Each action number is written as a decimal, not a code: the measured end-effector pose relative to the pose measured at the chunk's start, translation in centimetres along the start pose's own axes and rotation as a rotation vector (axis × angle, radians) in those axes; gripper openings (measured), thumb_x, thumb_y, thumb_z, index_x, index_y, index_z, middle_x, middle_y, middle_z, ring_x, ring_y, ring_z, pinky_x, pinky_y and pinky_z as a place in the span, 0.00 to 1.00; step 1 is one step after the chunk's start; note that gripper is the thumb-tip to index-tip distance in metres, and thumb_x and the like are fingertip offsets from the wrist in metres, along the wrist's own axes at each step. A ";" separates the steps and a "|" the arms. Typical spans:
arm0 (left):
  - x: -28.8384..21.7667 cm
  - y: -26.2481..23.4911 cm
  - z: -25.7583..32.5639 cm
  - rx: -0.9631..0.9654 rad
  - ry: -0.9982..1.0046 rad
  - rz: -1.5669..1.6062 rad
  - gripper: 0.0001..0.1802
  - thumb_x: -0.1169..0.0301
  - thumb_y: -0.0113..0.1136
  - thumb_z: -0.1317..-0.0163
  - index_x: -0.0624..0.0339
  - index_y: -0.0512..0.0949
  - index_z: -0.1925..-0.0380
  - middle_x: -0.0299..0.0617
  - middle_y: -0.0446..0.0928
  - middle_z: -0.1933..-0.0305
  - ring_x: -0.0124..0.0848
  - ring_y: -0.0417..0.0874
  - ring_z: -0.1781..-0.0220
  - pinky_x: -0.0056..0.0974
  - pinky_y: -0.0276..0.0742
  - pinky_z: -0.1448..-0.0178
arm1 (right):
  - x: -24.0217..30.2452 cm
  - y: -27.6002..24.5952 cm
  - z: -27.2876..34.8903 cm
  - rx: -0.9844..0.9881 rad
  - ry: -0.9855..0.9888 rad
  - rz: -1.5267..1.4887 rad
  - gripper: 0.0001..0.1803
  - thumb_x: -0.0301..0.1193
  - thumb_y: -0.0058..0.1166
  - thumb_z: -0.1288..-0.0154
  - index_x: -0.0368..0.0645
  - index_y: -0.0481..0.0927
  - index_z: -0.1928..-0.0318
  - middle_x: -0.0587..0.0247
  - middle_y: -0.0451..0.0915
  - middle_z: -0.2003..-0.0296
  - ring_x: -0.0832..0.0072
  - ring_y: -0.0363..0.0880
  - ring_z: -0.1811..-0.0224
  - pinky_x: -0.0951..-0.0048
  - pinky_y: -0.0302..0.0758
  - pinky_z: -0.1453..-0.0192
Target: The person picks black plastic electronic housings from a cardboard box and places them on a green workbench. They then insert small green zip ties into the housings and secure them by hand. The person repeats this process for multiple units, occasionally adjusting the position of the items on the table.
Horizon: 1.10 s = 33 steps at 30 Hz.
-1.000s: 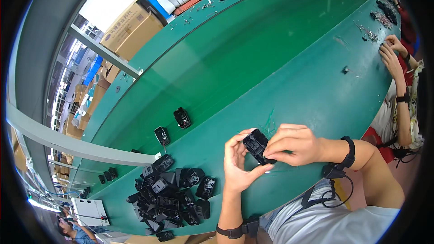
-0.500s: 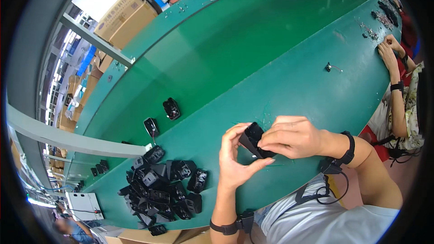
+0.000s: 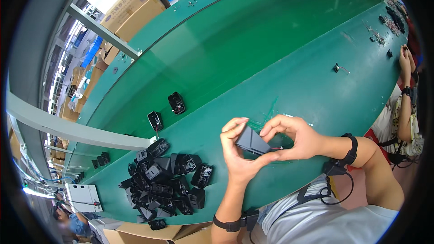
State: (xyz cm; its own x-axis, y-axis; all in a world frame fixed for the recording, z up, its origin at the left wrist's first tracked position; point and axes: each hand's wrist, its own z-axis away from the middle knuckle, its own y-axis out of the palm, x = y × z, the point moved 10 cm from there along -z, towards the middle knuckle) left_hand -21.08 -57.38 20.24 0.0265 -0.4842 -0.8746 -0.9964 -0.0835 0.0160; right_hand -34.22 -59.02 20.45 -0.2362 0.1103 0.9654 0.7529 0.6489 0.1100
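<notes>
My left hand is wrapped round a dark grey plastic housing, fingers on its far side and thumb along its near edge. Its smooth outer side faces up, so the inside is hidden. A short wire with a bit of red sticks out of the end toward my right hand. That hand curves round this end, its index fingertip at the housing's edge and its thumb close to my left thumb. Thin green strands lie on the green table just beyond my hands.
A heap of black housings lies left of my hands. Two open housings stand farther off on the sunken green strip. A small wired part sits to the right. A co-worker's hands are at the far right, near loose parts.
The housing has turned over from its open side to its smooth outer side. My right fingers have come away from its opening. The co-worker's hands have drawn back toward the table's edge.
</notes>
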 end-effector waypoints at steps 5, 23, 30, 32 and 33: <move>-0.3 0.7 0.4 0.031 0.043 -0.021 0.52 0.47 0.84 0.64 0.62 0.65 0.46 0.54 0.69 0.42 0.43 0.72 0.38 0.48 0.68 0.34 | -2.9 0.6 0.4 0.020 0.190 -0.351 0.28 0.19 0.70 0.45 0.37 0.72 0.44 0.60 0.82 0.55 0.75 0.81 0.49 0.69 0.75 0.39; -1.3 0.9 -0.2 0.171 -0.059 -0.467 0.47 0.60 0.83 0.58 0.63 0.66 0.41 0.50 0.77 0.51 0.38 0.83 0.57 0.38 0.80 0.57 | -5.0 -0.3 0.5 -0.033 0.372 -0.787 0.18 0.31 0.66 0.37 0.42 0.75 0.49 0.67 0.81 0.57 0.78 0.79 0.53 0.72 0.74 0.45; -1.6 0.7 -0.1 0.110 0.026 -0.509 0.48 0.63 0.83 0.59 0.63 0.63 0.41 0.52 0.73 0.48 0.44 0.81 0.51 0.43 0.79 0.48 | -5.2 0.2 0.1 -0.028 0.381 -0.820 0.18 0.35 0.61 0.32 0.42 0.75 0.46 0.65 0.79 0.52 0.76 0.78 0.49 0.70 0.72 0.41; -2.1 0.8 -0.1 0.095 0.093 -0.532 0.48 0.63 0.84 0.60 0.63 0.64 0.41 0.52 0.73 0.49 0.44 0.81 0.52 0.43 0.79 0.48 | -4.8 0.4 0.6 -0.038 0.385 -0.822 0.19 0.35 0.60 0.31 0.41 0.75 0.45 0.63 0.79 0.51 0.76 0.77 0.48 0.69 0.72 0.40; -2.4 0.9 0.0 0.087 0.127 -0.543 0.48 0.63 0.84 0.60 0.63 0.64 0.42 0.52 0.73 0.49 0.44 0.81 0.52 0.43 0.79 0.49 | -4.5 0.4 0.6 -0.024 0.371 -0.816 0.19 0.35 0.59 0.30 0.41 0.75 0.44 0.63 0.79 0.50 0.75 0.77 0.48 0.69 0.72 0.39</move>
State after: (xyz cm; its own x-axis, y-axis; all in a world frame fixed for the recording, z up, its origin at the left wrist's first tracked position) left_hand -22.02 -56.31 22.35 0.5412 -0.4931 -0.6812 -0.8400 -0.2801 -0.4646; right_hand -33.17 -58.82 16.04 -0.4933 -0.6317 0.5981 0.4509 0.4023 0.7968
